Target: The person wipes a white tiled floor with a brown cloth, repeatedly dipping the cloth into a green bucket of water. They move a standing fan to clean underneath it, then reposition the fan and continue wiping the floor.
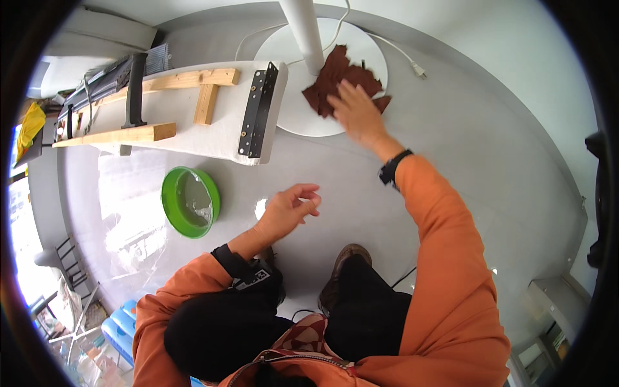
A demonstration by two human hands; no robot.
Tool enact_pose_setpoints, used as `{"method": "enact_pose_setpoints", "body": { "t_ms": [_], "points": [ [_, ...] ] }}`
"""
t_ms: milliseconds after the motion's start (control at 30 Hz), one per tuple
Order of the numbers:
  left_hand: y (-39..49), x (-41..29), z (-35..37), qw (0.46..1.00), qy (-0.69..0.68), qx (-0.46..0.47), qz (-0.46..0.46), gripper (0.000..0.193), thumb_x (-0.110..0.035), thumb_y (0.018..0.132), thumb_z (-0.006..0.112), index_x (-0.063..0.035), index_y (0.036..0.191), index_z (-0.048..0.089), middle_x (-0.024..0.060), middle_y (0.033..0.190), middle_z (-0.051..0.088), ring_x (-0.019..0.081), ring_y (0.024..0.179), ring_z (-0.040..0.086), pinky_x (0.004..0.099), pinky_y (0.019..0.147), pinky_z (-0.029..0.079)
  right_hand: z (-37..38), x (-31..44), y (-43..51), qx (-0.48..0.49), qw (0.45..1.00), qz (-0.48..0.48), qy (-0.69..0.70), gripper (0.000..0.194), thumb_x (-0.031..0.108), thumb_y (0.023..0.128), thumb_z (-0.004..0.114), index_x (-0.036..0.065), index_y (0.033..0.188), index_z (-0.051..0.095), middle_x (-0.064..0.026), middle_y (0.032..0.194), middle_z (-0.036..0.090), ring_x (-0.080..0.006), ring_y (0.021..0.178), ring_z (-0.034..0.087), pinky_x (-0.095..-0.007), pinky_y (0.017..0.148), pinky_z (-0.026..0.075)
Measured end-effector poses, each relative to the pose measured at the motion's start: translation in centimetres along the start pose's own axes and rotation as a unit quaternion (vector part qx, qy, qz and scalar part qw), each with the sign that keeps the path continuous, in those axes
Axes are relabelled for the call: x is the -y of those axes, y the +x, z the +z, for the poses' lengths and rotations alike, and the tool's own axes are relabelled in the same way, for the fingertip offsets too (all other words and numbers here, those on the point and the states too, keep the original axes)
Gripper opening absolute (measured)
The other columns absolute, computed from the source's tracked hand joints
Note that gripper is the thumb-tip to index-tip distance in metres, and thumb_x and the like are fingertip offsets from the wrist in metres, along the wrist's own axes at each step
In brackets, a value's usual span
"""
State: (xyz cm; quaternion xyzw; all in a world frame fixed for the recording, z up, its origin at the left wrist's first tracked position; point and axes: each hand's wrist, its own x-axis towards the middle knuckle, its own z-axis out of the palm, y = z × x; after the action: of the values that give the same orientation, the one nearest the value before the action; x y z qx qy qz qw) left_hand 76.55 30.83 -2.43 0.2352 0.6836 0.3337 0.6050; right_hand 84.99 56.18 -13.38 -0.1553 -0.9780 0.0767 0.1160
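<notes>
My right hand [358, 113] lies with spread fingers against a crumpled dark brown cloth [333, 80]; it is slightly blurred. The cloth has ragged edges and rests on the round white base [300, 123] of a white pole [303, 34]. Over the grey floor, nearer my body, my left hand [290, 208] hangs in the air with loosely curled fingers and nothing visible in it. To its left stands a green plastic basin [169, 205] with water and some foam inside.
A padded white panel [227, 140] with wooden battens [207, 104] and a black perforated metal bracket [256, 111] juts in from the left, beside the base. A white cord ends in a plug [418, 70] on the floor. Blue plastic stool [121, 329] at lower left.
</notes>
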Motion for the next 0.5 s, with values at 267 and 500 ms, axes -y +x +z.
{"method": "enact_pose_setpoints", "body": {
  "t_ms": [267,500],
  "points": [
    [2.3,5.2,-1.3,0.998,0.013,0.029,-0.061,0.039,-0.023,0.094,0.057,-0.0005,0.126,0.053,0.0064,0.107,0.066,0.0152,0.086,0.068,0.0247,0.066,0.049,2.0,6.1,0.6,-0.015,0.995,-0.053,0.084,0.038,0.020,0.093,0.054,0.005,0.128,0.053,-0.0175,0.138,0.047,-0.0305,0.136,0.034,-0.0447,0.114,0.024],
    [3.3,7.1,-3.5,0.999,-0.029,0.011,-0.012,0.039,-0.024,0.091,0.062,-0.0003,0.122,0.056,0.0072,0.099,0.066,0.0148,0.080,0.069,0.0256,0.059,0.050,5.1,11.5,9.9,-0.030,0.979,-0.124,0.158,0.009,0.010,0.076,0.060,0.008,0.082,0.067,-0.0082,0.086,0.067,-0.0290,0.090,0.064,-0.0395,0.085,0.051]
  ]
}}
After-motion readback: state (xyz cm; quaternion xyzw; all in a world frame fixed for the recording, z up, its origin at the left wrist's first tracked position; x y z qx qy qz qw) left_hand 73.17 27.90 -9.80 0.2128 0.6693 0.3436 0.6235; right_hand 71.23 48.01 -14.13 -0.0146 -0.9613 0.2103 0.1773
